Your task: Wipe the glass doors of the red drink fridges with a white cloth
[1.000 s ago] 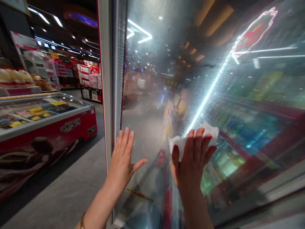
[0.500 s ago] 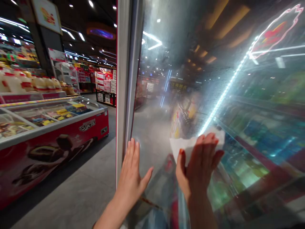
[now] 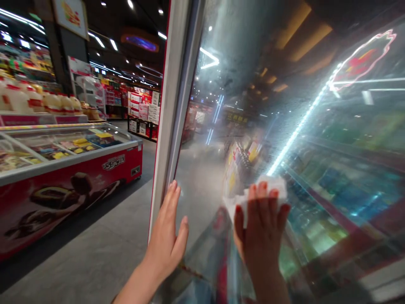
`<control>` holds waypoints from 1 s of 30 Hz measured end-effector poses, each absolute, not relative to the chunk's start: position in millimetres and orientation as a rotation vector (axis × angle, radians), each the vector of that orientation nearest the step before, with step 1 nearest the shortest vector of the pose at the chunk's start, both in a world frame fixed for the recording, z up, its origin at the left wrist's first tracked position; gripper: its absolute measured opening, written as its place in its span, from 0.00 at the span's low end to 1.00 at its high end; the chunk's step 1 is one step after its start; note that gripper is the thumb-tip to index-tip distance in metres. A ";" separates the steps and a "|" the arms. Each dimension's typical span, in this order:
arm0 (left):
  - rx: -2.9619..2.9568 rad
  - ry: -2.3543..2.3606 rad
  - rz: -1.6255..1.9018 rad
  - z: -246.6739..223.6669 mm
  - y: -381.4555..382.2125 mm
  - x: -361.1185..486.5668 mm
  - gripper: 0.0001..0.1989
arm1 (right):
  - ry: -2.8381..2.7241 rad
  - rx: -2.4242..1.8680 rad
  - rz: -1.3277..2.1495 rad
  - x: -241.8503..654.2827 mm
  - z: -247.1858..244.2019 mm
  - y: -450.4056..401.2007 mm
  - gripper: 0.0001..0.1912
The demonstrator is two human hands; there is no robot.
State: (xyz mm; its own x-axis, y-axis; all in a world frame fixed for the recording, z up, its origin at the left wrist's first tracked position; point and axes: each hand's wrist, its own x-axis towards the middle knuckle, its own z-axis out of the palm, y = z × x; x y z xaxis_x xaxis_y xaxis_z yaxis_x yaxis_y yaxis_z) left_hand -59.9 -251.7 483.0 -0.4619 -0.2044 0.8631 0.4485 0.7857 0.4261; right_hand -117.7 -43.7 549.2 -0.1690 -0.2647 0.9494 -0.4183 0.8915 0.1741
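A tall glass door (image 3: 240, 84) of a refrigerated case fills the right of the view, its surface misted and speckled with droplets. My left hand (image 3: 166, 236) rests flat on the glass, with its fingertips against the door's white metal frame (image 3: 173, 118). My right hand (image 3: 261, 236) presses a crumpled white paper tissue (image 3: 272, 185) to the glass, its fingers spread over the tissue. Behind the glass, shelves of coloured packages show only as a blur.
To the left stands a red chest freezer (image 3: 69, 190) with a glass top, and bottled drinks (image 3: 53, 103) are lined up behind it. A stack of cartons on a rack (image 3: 142, 114) stands farther back. Grey shop floor (image 3: 95, 236) runs between them.
My left hand has turned and slid toward the door frame. My right hand has moved slightly, and the tissue now bunches more under its fingers. The view has shifted slightly.
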 end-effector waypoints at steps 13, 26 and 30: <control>-0.107 -1.887 -0.818 474.9 -249.2 -64.6 0.35 | -1.749 0.722 0.108 -118.5 542.5 -59.4 0.35; -0.260 -1.750 -0.880 494.3 -228.1 -72.9 0.34 | -1.717 1.245 0.259 -121.0 573.1 -119.9 0.48; -0.303 -1.808 -0.673 534.5 -215.2 -105.2 0.37 | -1.760 1.293 0.606 -110.5 585.2 -79.6 0.44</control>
